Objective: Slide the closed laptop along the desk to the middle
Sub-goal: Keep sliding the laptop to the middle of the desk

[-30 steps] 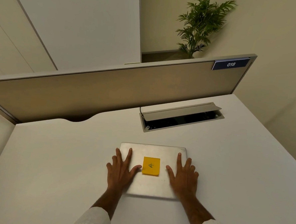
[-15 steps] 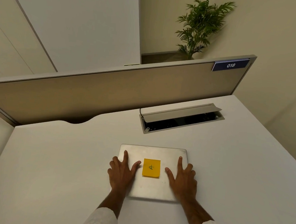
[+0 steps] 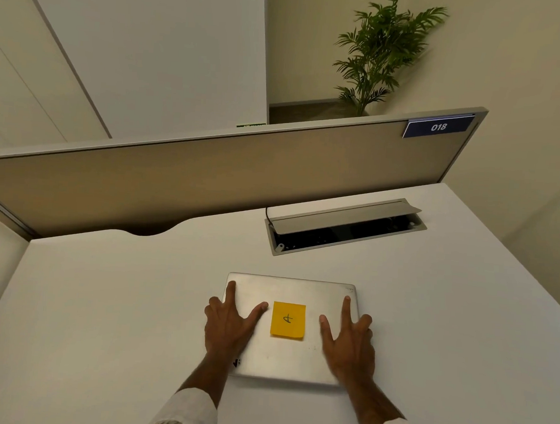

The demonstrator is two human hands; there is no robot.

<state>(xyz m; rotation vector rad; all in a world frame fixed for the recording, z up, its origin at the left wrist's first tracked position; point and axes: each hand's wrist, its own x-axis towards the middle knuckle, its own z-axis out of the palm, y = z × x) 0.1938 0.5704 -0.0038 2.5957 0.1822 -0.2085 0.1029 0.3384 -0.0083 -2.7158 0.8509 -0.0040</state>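
Observation:
A closed silver laptop (image 3: 287,359) lies flat on the white desk (image 3: 102,315), near the front and roughly midway across. An orange sticky note (image 3: 288,320) with a handwritten mark is stuck on its lid. My left hand (image 3: 229,326) rests on the lid's left side, index finger and thumb stretched over the lid, the outer fingers curled over the left edge. My right hand (image 3: 349,340) mirrors it on the right side, with its outer fingers over the right edge. White sleeves cover both wrists.
An open cable tray (image 3: 343,225) with a raised grey flap is sunk into the desk behind the laptop. A beige partition (image 3: 208,174) bearing a blue "018" label (image 3: 438,127) closes off the back. The desk's right edge drops away. A potted plant (image 3: 377,54) stands beyond.
Both hands have shifted outward from the lid's middle to its side edges, and the outer fingers now curl over them. The laptop has barely moved on the desk.

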